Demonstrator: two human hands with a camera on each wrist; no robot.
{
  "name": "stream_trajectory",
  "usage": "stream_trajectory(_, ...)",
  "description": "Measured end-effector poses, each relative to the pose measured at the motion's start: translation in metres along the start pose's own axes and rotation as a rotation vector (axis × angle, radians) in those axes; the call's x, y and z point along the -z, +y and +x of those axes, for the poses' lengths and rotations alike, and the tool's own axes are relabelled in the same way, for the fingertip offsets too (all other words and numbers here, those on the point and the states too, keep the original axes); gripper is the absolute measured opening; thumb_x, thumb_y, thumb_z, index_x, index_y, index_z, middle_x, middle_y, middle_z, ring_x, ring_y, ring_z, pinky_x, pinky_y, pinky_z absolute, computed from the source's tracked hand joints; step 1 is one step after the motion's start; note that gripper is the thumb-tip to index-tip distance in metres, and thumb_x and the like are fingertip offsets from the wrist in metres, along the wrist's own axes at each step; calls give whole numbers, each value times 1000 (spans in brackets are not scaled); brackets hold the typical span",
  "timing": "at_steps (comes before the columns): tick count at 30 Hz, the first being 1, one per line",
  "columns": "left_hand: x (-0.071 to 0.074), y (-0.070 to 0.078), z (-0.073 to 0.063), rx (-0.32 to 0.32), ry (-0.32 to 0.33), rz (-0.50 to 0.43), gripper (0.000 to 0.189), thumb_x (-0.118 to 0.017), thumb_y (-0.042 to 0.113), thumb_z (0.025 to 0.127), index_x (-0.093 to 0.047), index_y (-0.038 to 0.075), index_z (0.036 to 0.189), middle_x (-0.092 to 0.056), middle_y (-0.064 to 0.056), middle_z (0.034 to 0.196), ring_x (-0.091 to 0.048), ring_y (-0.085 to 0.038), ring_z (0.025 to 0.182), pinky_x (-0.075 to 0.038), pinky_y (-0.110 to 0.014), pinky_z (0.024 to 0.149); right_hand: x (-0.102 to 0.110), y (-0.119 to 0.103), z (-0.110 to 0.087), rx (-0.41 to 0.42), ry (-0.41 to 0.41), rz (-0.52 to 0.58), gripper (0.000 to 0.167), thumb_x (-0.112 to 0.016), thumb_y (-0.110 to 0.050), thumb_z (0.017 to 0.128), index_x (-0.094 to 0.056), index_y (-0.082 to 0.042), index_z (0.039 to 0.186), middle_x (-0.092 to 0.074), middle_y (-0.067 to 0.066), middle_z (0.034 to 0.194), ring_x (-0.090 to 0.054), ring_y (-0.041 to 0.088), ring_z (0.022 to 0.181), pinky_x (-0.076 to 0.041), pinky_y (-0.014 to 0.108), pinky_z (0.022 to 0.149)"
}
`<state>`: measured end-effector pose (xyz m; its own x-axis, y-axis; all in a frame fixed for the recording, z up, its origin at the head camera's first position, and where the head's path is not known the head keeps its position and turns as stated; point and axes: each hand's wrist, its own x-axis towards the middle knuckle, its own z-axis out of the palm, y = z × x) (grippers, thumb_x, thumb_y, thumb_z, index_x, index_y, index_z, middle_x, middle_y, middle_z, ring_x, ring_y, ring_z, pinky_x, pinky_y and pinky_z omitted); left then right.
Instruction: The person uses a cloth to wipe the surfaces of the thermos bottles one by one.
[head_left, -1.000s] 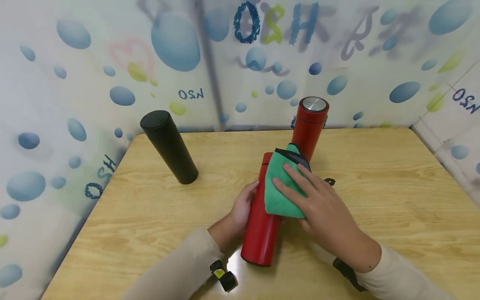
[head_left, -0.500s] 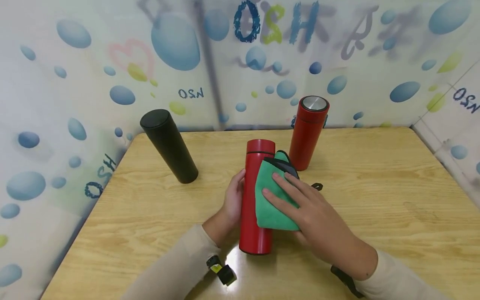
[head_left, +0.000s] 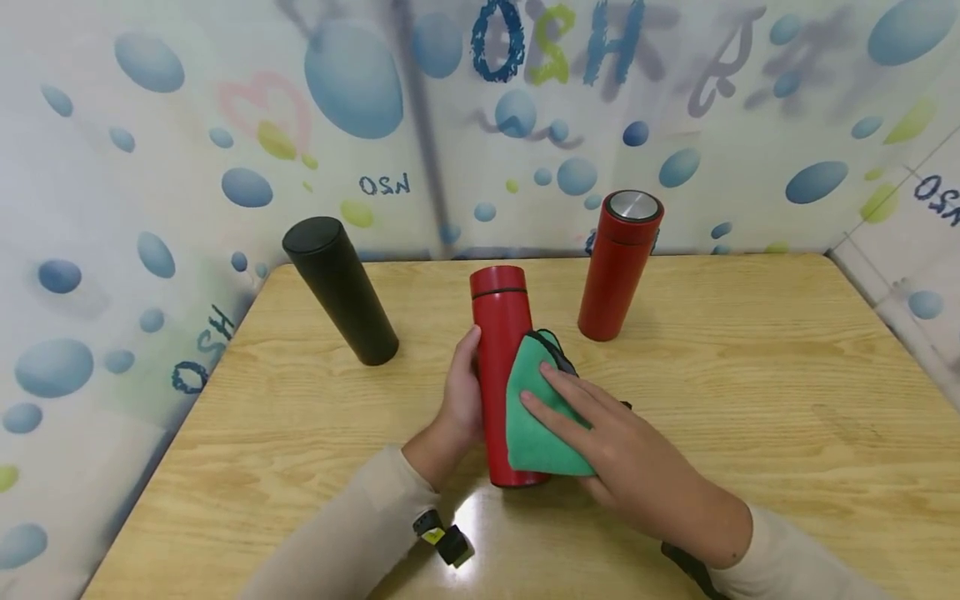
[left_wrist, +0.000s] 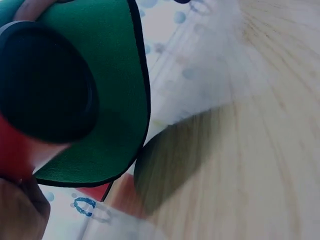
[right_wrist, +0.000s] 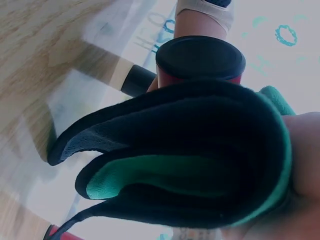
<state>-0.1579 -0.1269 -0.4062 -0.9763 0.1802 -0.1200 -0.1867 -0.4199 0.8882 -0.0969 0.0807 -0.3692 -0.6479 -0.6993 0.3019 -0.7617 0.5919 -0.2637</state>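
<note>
Holding a red bottle (head_left: 500, 333) in curled left fingers (head_left: 467, 354), just across from nearly straight right fingers (head_left: 558, 423) pressing a green cloth (head_left: 531, 446) to its side. Probably rigid and moderately heavy, perhaps slippery where smooth and glossy. Best gripped round the middle, opposite the right fingers. As for the green cloth, likely soft and limp; best pinned flat beneath straight fingers.

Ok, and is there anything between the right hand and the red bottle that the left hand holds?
Yes, the green cloth: it lies between the right hand and the held red bottle, over part of its side. The left hand grips the bottle with nothing visible between. The black bottle stands apart.
</note>
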Motion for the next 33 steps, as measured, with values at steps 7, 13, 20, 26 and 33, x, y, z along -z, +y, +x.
stream_trajectory(7,-5,-1,-3,-15,15,17,43,-38,45,98,-44,18,131,-61,6,107,-61,-10,96,-54,-29,83,2,-1,0,-63,-19,91,93,-84,-8,78,-35,-24,156,-24,6,165,-38,33,144,-56,43,94)
stream_trajectory(13,-9,-5,-7,-120,32,108,42,-40,37,99,-44,15,134,-62,4,106,-63,-11,94,-56,-31,81,2,0,0,-80,-11,99,95,-80,-4,80,-29,-23,158,-21,7,166,-39,34,143,-55,42,97)
stream_trajectory(20,-15,-8,-12,-341,17,247,47,-46,31,96,-44,7,136,-61,1,110,-63,-13,97,-58,-31,82,7,3,1,-142,4,143,95,-77,-5,84,-23,-24,159,-21,6,166,-42,35,142,-55,45,97)
stream_trajectory(26,-18,-10,-17,-500,10,284,61,-56,44,96,-36,12,144,-60,-3,118,-61,-16,106,-57,-31,86,8,4,0,-157,20,163,95,-77,-9,86,-19,-24,161,-19,5,167,-40,35,143,-55,45,96)
stream_trajectory(33,-21,-9,-19,-519,10,265,62,-53,35,97,-27,17,151,-58,-6,125,-59,-20,111,-57,-33,89,7,4,0,-156,36,166,98,-77,-12,86,-16,-24,161,-19,4,167,-41,35,142,-56,45,93)
